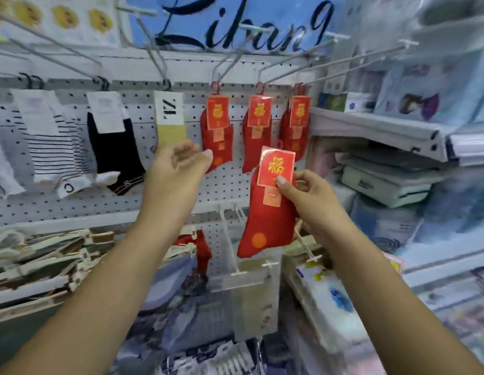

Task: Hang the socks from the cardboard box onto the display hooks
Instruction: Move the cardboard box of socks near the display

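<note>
My right hand [307, 197] pinches a pair of red socks [268, 223] by its red and gold card, holding it upright in front of the pegboard [181, 201]. My left hand [178, 165] is raised to its left, fingers apart and empty, just below a yellow sock pack [170, 123]. Three bunches of the same red socks hang on long wire hooks: left bunch [217, 131], middle bunch [257, 131], right bunch [296, 128]. The middle hook [295, 67] juts toward me above the held pair. No cardboard box shows.
Striped socks [54, 147] and black socks [113, 147] hang at the left. More wire hooks with packs project from the lower pegboard row [243, 269]. Shelves with folded packaged goods [384, 182] stand at the right. A blue sign [235, 20] is overhead.
</note>
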